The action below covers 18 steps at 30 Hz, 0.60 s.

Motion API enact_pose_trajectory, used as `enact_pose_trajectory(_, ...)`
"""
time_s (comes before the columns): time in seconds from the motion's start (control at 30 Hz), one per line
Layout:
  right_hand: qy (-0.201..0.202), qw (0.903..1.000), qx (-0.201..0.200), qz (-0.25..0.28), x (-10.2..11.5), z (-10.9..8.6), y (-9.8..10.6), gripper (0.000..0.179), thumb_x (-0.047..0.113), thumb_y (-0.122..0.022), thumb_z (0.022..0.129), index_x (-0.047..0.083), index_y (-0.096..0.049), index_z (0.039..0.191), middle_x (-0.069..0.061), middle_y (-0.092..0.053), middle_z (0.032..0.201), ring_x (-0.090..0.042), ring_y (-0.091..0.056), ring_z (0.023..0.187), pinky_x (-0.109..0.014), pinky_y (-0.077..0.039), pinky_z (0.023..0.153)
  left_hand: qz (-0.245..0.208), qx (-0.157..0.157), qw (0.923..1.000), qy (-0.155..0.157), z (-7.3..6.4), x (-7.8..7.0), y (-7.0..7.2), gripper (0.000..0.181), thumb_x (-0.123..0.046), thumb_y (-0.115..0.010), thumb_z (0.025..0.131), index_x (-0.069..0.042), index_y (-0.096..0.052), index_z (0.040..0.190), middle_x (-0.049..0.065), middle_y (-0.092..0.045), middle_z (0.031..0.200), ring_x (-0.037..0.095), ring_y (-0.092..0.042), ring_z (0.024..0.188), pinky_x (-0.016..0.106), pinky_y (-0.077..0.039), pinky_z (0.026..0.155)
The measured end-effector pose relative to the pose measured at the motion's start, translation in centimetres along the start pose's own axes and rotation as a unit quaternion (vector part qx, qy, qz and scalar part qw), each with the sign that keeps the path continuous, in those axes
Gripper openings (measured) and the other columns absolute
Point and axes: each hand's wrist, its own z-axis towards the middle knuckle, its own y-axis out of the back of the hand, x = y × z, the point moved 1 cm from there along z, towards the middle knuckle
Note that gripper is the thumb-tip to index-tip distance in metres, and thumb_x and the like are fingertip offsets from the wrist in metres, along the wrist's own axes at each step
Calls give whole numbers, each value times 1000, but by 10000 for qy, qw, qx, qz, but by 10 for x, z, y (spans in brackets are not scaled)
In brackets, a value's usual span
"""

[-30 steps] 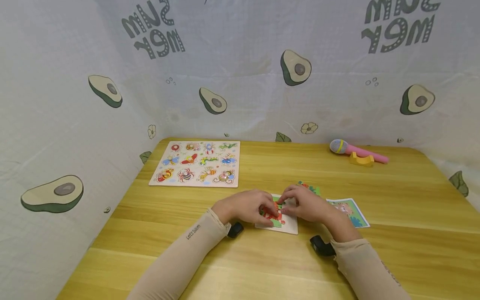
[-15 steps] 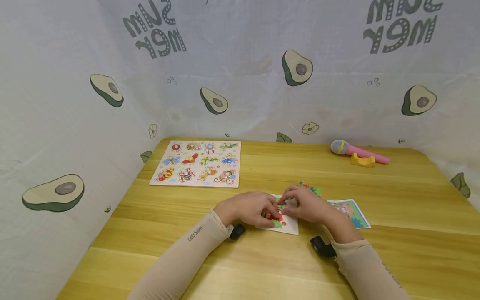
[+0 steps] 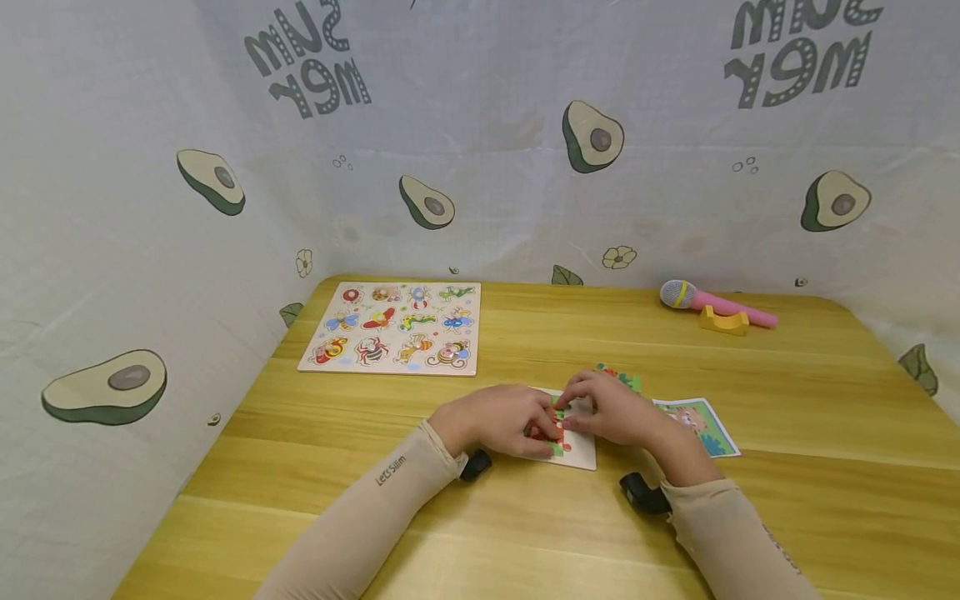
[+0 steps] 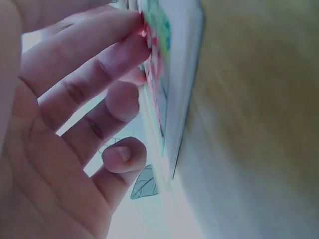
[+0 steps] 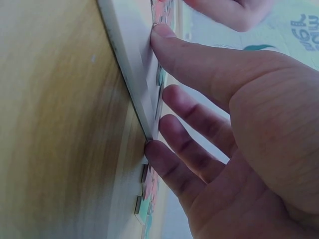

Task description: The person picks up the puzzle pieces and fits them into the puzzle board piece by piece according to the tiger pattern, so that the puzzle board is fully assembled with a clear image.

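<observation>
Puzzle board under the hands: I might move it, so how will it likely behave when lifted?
The puzzle board looks stiff, its edge straight; it's probably light, being thin. The puzzle pieces on it could slide if it tilts.

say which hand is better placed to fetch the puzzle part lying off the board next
Probably the right hand: the puzzle part lies just beyond it. The left hand is farther off, its fingers at the puzzle pieces on the board.

screened-off space, kind of room unclear, avocado-print cloth (image 3: pixel 495 108) behind wood-grain table (image 3: pixel 570 533), toy microphone (image 3: pixel 708 299), insect puzzle board (image 3: pixel 390 337)
</observation>
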Motion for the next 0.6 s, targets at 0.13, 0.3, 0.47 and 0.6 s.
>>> enact_pose_trajectory(0.13, 0, 10000, -9, 4, 0, 0, 0, 9, 11, -76, 91, 11, -77, 100, -2, -62, 107, -23, -56, 98, -41, -49, 82, 217, -80, 9996, -173, 3, -3, -1, 14, -21, -70, 96, -17, -82, 103, -10, -66, 103, -4, -54, 91, 10, -41, 82)
enact_pose_trajectory(0.3, -44, 10000, -16, 14, 1, 0, 0, 9, 12, -76, 91, 13, -77, 100, -2, -62, 107, -22, -55, 95, -40, -48, 81, -46, -129, 9999, 51, 3, -3, -3, 12, -22, -74, 94, -17, -82, 102, -14, -69, 100, -7, -54, 89, 9, -41, 80)
enact_pose_trajectory(0.47, -136, 9999, -27, 36, 2, 1, 1, 9, 13, -78, 90, 10, -76, 98, -2, -64, 106, -22, -56, 95, -40, -49, 81, -291, -116, 9989, 341, 4, -1, -3, 11, -25, -76, 93, -20, -82, 100, -19, -69, 96, -9, -55, 84, 10, -42, 77)
enact_pose_trajectory(0.6, -225, 9997, -20, 72, 2, 2, 1, 10, 15, -79, 89, 9, -76, 97, -1, -65, 105, -22, -57, 96, -41, -50, 82, -325, -72, 9983, 486, 2, 0, 0, 10, -26, -76, 92, -21, -82, 99, -20, -67, 91, -6, -55, 80, 11, -43, 74)
